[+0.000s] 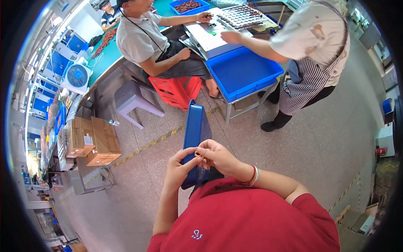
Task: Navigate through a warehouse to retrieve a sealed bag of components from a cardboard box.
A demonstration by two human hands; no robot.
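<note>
Close in front of my red shirt, my left hand (pixel 179 166) and my right hand (pixel 219 158) meet with the fingers pinched together. Between the fingertips is a small copper-brown ring-shaped part (pixel 197 154), mostly covered, and both hands grip it. A dark blue plastic tray (pixel 196 122) stands on edge just beyond and below my hands. My hands hide part of it, and I cannot tell what supports it.
A blue tray (pixel 247 77) sits on a metal stand ahead, beside a worktable (pixel 205 35). One person sits on a red stool (pixel 176 90); another in a striped apron stands at right. A grey stool (pixel 132 101) and cardboard boxes (pixel 103 140) are at left.
</note>
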